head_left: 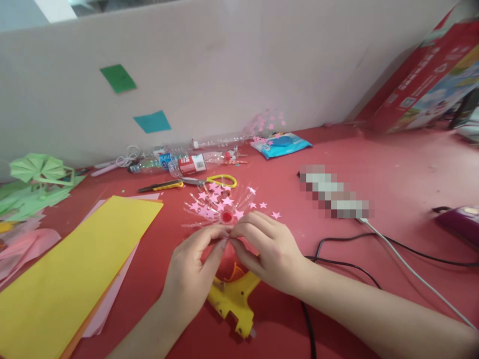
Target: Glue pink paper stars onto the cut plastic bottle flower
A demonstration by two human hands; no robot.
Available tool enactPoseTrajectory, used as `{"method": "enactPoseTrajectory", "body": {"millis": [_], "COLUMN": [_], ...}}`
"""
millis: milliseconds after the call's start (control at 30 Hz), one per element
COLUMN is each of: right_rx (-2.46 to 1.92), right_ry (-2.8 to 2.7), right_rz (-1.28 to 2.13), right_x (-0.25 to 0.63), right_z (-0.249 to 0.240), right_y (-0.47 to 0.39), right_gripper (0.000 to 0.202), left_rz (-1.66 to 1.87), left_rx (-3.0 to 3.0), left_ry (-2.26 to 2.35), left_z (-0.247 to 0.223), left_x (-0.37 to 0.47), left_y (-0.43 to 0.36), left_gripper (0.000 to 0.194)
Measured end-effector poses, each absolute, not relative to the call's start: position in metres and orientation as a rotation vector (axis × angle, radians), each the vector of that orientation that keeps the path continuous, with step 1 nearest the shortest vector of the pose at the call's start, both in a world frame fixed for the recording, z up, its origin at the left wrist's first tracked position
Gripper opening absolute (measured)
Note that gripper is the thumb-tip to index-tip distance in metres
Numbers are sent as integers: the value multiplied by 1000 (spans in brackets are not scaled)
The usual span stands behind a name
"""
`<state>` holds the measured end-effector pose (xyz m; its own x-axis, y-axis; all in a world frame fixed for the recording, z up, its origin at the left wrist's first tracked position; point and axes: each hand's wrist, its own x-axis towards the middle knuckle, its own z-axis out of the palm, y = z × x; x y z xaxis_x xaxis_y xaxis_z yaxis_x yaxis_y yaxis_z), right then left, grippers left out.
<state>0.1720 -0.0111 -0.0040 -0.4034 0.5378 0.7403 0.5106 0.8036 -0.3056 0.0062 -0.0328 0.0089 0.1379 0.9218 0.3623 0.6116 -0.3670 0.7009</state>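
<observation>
My left hand (192, 264) and my right hand (267, 249) meet at their fingertips, both pinched closed on something too small to make out. Just beyond them lies a cut clear plastic bottle piece (226, 216) with a red centre, its strips spread outward and dotted with pink paper stars (213, 198). Below my hands a yellow glue gun (236, 299) rests on the red table, partly hidden by my fingers. Yellow-handled scissors (224, 180) and a yellow and black cutter (162, 186) lie behind the bottle piece.
Yellow paper (82, 269) covers pink sheets at left, near green paper pieces (37, 172). Plastic bottles (190, 163) and a blue packet (282, 145) line the wall. Black cables (348, 238) and a white cable (407, 267) cross the right side. A red box (422, 80) stands back right.
</observation>
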Motion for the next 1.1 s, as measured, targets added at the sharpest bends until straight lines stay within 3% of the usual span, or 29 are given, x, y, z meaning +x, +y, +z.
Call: {"method": "enactPoseTrajectory", "body": {"millis": [1100], "right_rx": [-769], "right_ry": [-2093], "right_rz": [1], "right_x": [170], "right_z": [-5], "right_y": [-10], "right_gripper": [17], "left_rz": [1063], "left_rx": [2071], "left_ry": [1515], "left_z": [8], "left_x": [1], "left_y": [-28], "left_gripper": [18]}}
